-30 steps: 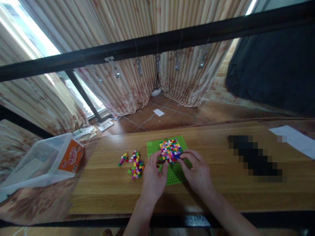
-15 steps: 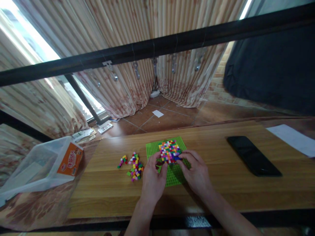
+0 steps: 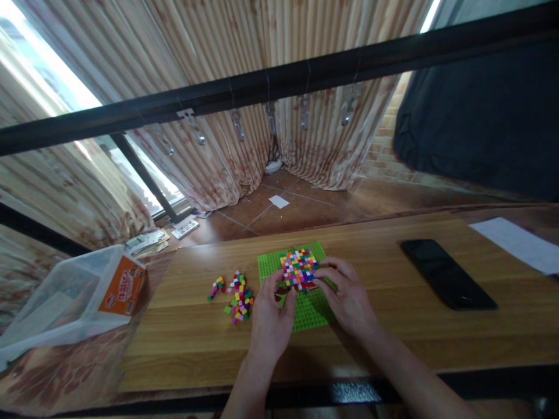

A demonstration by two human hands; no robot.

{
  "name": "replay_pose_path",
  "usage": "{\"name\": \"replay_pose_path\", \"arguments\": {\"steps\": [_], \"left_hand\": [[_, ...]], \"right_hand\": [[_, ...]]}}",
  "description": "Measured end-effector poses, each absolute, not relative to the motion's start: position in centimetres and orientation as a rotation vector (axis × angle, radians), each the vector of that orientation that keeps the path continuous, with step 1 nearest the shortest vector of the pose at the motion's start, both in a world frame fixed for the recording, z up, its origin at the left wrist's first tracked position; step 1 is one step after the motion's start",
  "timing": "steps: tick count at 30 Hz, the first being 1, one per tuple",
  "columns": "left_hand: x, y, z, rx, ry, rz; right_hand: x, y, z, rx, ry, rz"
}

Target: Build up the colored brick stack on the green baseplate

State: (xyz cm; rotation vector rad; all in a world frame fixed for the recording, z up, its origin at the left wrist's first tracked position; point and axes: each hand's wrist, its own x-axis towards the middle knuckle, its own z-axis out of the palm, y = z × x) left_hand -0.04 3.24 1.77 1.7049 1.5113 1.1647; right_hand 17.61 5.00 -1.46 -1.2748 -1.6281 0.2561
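A dense block of small multicoloured toy bricks [image 3: 299,267] sits over a green studded baseplate [image 3: 312,314] on the wooden table. My left hand [image 3: 273,308] is closed at the block's near left corner, thumb and forefinger gripping its edge. At the near right corner my right hand [image 3: 345,291] has thumb and fingers pinched together, touching a blue brick [image 3: 311,277]. Red shows along the block's near side. Whether the block is pressed onto the baseplate or raised off it I cannot tell. Loose coloured bricks [image 3: 240,299] lie left of the baseplate.
A smaller cluster of bricks [image 3: 216,287] lies farther left. A black phone [image 3: 445,273] rests on the right of the table [image 3: 174,331], with white paper [image 3: 519,244] beyond it. A clear plastic bin [image 3: 74,291] with an orange label stands left. A black bar [image 3: 253,84] crosses above.
My right fingers have shifted slightly at the block's near right corner, and the blue brick there now shows less. My left hand keeps its hold. The whole view has shifted slightly.
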Motion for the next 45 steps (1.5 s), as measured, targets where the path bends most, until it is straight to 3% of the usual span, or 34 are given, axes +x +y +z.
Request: {"name": "replay_pose_path", "arguments": {"steps": [33,45], "left_hand": [[0.2,2.7,1.6,1.779,1.541,1.024],[0.4,2.7,1.3,1.770,1.525,1.052]], "right_hand": [[16.7,5.5,-1.7,-1.377,-1.108,0.908],[17.1,5.3,-2.0,-1.387,-1.159,0.909]]}}
